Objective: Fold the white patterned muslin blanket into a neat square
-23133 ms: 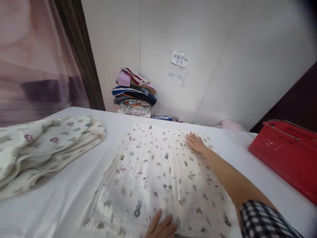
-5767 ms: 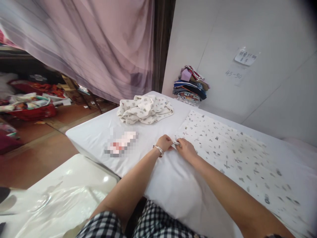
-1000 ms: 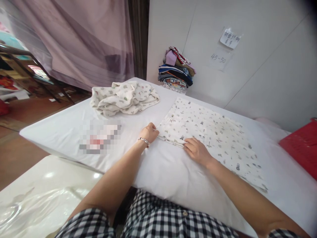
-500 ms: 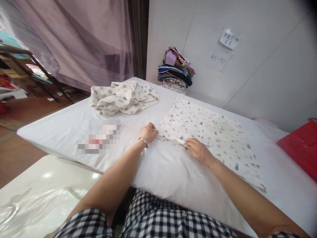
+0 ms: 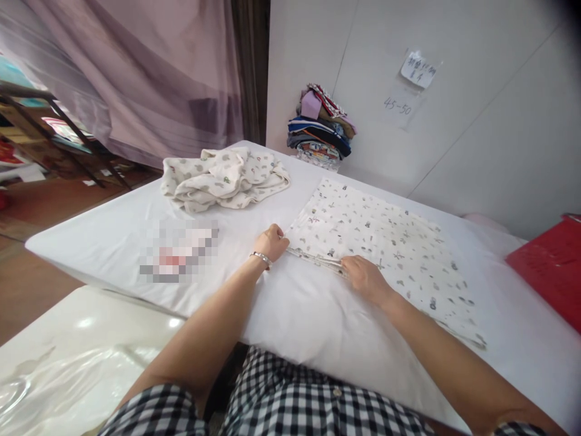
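Observation:
A folded white cloth [image 5: 381,242] printed with small dark figures lies flat on the white-covered table [image 5: 236,242]. My left hand [image 5: 271,242], with a bracelet at the wrist, pinches the near left corner of this cloth. Farther right along the same near edge, my right hand [image 5: 363,275] has its fingers closed on the layered edge. Several layers show between the two hands. Behind my left hand rests a crumpled cream cloth [image 5: 227,178] with a similar print, touched by neither hand.
A blurred-out pinkish item [image 5: 179,251] lies left on the table. A stack of folded clothes [image 5: 320,130] stands at the back against the wall. At the right edge is a red container [image 5: 549,266]. A glossy cream surface [image 5: 91,327] adjoins at the lower left.
The right hand's fingers have closed in a little more on the cloth's edge. The left hand keeps its pinch at the corner, and the view has shifted slightly.

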A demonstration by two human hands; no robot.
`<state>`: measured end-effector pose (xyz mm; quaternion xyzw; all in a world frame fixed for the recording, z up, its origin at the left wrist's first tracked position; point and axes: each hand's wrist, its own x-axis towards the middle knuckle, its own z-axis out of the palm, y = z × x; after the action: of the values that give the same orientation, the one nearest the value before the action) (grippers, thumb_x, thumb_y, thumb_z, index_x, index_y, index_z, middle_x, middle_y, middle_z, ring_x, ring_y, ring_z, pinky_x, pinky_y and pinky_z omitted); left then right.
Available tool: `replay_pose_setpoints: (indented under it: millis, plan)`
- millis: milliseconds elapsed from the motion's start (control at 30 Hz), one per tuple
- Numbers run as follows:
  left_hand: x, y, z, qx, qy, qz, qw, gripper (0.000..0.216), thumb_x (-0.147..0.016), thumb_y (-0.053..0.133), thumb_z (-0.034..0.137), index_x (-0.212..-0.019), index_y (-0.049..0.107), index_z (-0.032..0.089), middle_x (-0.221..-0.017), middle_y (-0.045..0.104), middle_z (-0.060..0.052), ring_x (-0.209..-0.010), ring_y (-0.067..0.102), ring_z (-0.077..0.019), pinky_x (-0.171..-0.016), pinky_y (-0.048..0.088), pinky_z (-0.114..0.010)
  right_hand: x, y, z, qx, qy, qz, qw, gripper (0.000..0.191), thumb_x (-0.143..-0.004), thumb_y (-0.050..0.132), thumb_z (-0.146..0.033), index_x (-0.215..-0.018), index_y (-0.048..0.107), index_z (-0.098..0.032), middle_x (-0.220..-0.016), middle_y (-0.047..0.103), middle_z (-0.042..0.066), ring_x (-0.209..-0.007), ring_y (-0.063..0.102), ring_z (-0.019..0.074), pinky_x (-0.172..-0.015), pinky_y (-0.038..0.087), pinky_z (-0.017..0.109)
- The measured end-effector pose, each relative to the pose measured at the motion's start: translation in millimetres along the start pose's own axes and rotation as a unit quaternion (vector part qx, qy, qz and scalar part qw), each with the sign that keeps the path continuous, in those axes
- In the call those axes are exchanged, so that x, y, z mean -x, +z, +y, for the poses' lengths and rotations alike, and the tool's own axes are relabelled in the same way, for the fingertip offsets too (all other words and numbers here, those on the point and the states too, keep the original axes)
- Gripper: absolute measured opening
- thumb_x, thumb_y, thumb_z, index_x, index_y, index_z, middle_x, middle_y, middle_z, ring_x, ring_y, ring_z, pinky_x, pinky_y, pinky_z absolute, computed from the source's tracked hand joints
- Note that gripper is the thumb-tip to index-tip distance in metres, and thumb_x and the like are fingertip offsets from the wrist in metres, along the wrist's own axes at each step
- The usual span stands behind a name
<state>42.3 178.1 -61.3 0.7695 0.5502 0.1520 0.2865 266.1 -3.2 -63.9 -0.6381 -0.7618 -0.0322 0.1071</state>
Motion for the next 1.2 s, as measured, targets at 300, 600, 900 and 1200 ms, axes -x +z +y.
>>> replay_pose_setpoints:
  millis: [300, 600, 900, 1200]
  plan:
    - [-2, 3, -2, 0.009, -0.011, 0.007, 1.000, 0.016, -0.067, 0.049, 0.028, -0.082, 0.050, 0.024, -0.077, 0.062, -0.001, -0.069, 0.057, -0.0188, -0.059, 0.038, -0.027, 4, 0, -12, 0.029, -0.043, 0.053, 0.997, 0.017, -0.085, 0.043, -0.015, -0.094, 0.057, -0.014, -0.090, 0.060, 0.009, -0.081, 0.050, 0.0196, -0.072, 0.042, 0.031]
    - [-8, 5, -5, 0.109, -0.010, 0.026, 0.994, 0.012, -0.068, 0.051, 0.027, -0.078, 0.051, 0.021, -0.070, 0.061, 0.001, -0.066, 0.056, -0.0148, -0.059, 0.039, -0.024, 4, -1, -14, 0.010, -0.032, 0.081, 0.996, 0.020, -0.089, 0.040, -0.021, -0.100, 0.056, -0.016, -0.098, 0.059, 0.010, -0.088, 0.051, 0.0208, -0.076, 0.041, 0.033]
    - [1, 4, 2, -0.081, 0.018, 0.015, 0.996, 0.019, -0.072, 0.048, 0.029, -0.090, 0.052, 0.023, -0.082, 0.065, -0.005, -0.079, 0.061, -0.0245, -0.065, 0.041, -0.032, 6, 6, -5, -0.055, 0.083, 0.028, 0.995, 0.023, -0.090, 0.037, -0.023, -0.093, 0.060, -0.020, -0.091, 0.063, 0.005, -0.086, 0.056, 0.0184, -0.074, 0.043, 0.030]
    - [9, 8, 2, -0.136, 0.138, 0.108, 0.975, 0.017, -0.078, 0.047, 0.023, -0.092, 0.056, 0.020, -0.093, 0.059, -0.009, -0.085, 0.055, -0.0231, -0.066, 0.041, -0.032, -2, 7, 4, -0.148, 0.174, 0.016, 0.973, 0.021, -0.085, 0.040, -0.024, -0.097, 0.057, -0.026, -0.087, 0.065, -0.001, -0.078, 0.058, 0.0162, -0.070, 0.041, 0.027]
